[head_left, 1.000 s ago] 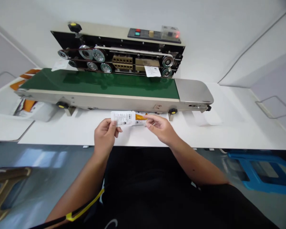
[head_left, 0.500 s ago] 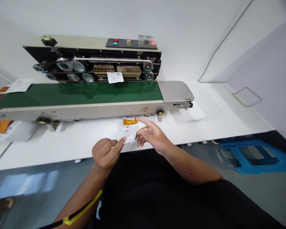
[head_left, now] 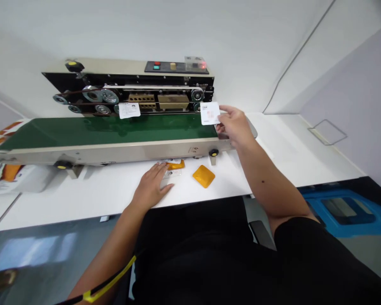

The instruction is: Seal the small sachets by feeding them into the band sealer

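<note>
My right hand (head_left: 234, 124) pinches a small white pouch (head_left: 210, 113) and holds it upright at the right end of the green conveyor belt (head_left: 98, 129), beside the sealer's rollers (head_left: 197, 95). My left hand (head_left: 152, 186) lies flat, fingers stretched out, on a small pile of white and orange sachets (head_left: 174, 166) on the white table (head_left: 273, 165) in front of the machine. A single orange sachet (head_left: 203, 176) lies loose just right of that pile. Another white pouch (head_left: 129, 109) hangs in the sealing band further left.
The band sealer (head_left: 133, 84) has a control panel with a red light (head_left: 178, 66) on top. Orange and white packs (head_left: 6, 176) sit at the belt's left end. A blue stool (head_left: 346, 212) stands low at the right. White walls close in behind and right.
My right hand lifted from the table up to the belt's right end with a white pouch. My left hand dropped flat onto the sachet pile. The pouch in the sealer travelled left.
</note>
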Available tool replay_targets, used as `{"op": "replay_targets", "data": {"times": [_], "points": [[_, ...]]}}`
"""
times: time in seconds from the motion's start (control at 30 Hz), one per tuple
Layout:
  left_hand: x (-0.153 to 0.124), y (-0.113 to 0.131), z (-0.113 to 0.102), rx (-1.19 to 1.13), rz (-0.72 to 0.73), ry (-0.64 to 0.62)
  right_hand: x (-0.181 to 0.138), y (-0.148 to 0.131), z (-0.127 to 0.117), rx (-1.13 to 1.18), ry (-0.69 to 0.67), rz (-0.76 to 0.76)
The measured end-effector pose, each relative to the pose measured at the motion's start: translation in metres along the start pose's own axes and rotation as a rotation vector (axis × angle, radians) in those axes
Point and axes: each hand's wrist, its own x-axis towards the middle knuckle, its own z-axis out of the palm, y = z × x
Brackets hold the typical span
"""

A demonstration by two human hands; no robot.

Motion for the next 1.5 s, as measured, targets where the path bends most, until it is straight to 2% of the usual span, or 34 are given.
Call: {"op": "replay_targets", "data": {"times": [0.1, 0.2, 0.3, 0.43, 0.57, 0.77, 0.83, 0.9, 1.0, 1.07, 1.13, 1.2, 1.27, 1.33, 1.4, 1.5], "points": [[0.001, 0.002, 0.005, -0.013, -0.046, -0.087, 0.028, -0.01, 0.005, -0.038, 0.072, 0.044], [-0.001, 0.007, 0.003, -0.019, -0.068, -0.14, 0.041, -0.013, 0.011, -0.062, 0.11, 0.088], [-0.004, 0.011, 0.0, -0.034, -0.066, -0.111, 0.046, -0.011, 0.012, -0.071, 0.154, 0.082], [-0.008, 0.009, -0.001, -0.066, -0.02, -0.005, 0.047, -0.01, 0.014, -0.046, 0.248, 0.047], [-0.007, 0.005, 0.001, -0.095, 0.044, 0.084, 0.049, -0.008, 0.02, 0.012, 0.151, 0.079], [-0.005, 0.004, -0.002, -0.073, 0.09, 0.136, 0.055, 0.001, 0.033, 0.022, 0.035, 0.131], [-0.005, 0.005, -0.003, -0.066, 0.107, 0.143, 0.056, 0.003, 0.036, 0.005, 0.0, 0.101], [-0.005, 0.006, -0.003, -0.056, 0.114, 0.144, 0.052, 0.002, 0.037, -0.055, -0.017, 0.002], [-0.007, 0.008, -0.005, -0.027, 0.106, 0.153, 0.027, -0.003, 0.034, -0.206, 0.037, -0.236], [-0.008, 0.009, -0.005, -0.013, 0.114, 0.163, -0.008, -0.003, 0.032, -0.282, 0.094, -0.376], [-0.01, 0.01, -0.006, -0.025, 0.134, 0.174, -0.051, 0.004, 0.033, -0.311, 0.088, -0.466], [-0.012, 0.013, -0.008, -0.082, 0.131, 0.208, -0.096, 0.02, 0.037, -0.321, -0.013, -0.534], [-0.014, 0.016, -0.012, -0.169, 0.061, 0.293, -0.132, 0.04, 0.044, -0.347, -0.172, -0.601], [-0.016, 0.021, -0.017, -0.26, -0.036, 0.404, -0.157, 0.06, 0.053, -0.391, -0.31, -0.64], [-0.019, 0.027, -0.025, -0.33, -0.071, 0.459, -0.169, 0.076, 0.062, -0.408, -0.383, -0.633], [-0.023, 0.035, -0.037, -0.382, 0.054, 0.387, -0.173, 0.088, 0.072, -0.305, -0.389, -0.524]]}}
